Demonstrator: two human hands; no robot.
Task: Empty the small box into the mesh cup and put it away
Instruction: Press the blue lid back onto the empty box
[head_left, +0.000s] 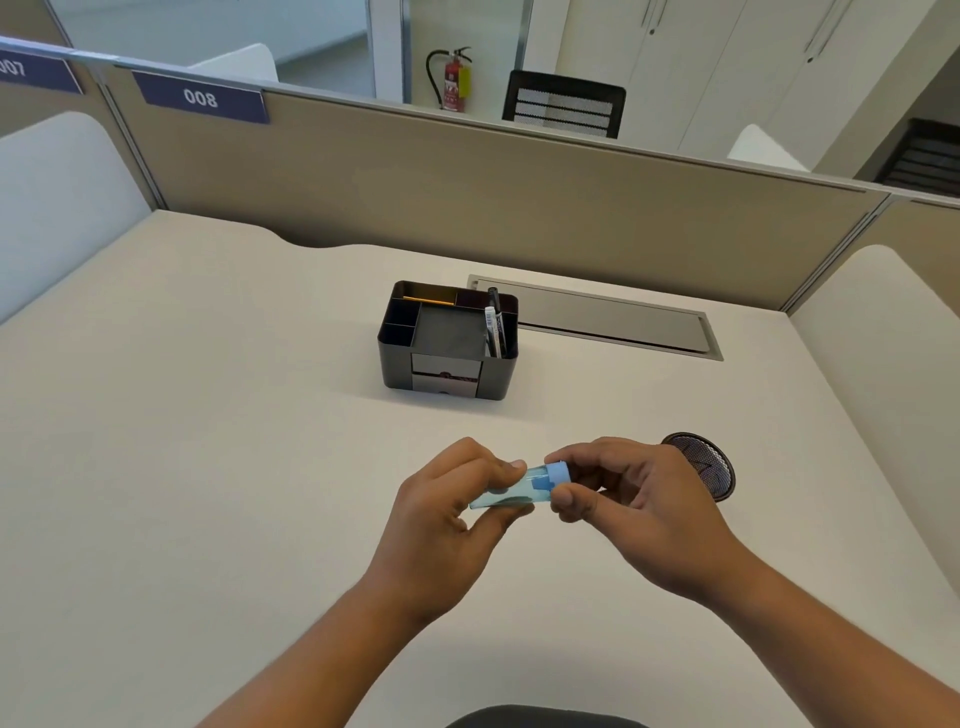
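Note:
A small clear blue box (511, 493) with a light blue cap (558, 473) is held above the desk in front of me. My left hand (447, 514) pinches its body between thumb and fingers. My right hand (623, 499) grips the cap end with its fingertips. The black mesh cup (709, 462) stands on the desk just behind and right of my right hand, partly hidden by it. I cannot make out what the box contains.
A black desk organiser (449, 343) with pens, a pencil and a small front drawer stands at mid-desk. Behind it lies a grey cable hatch (602, 319). Beige partition walls (467, 182) close off the desk's back and sides.

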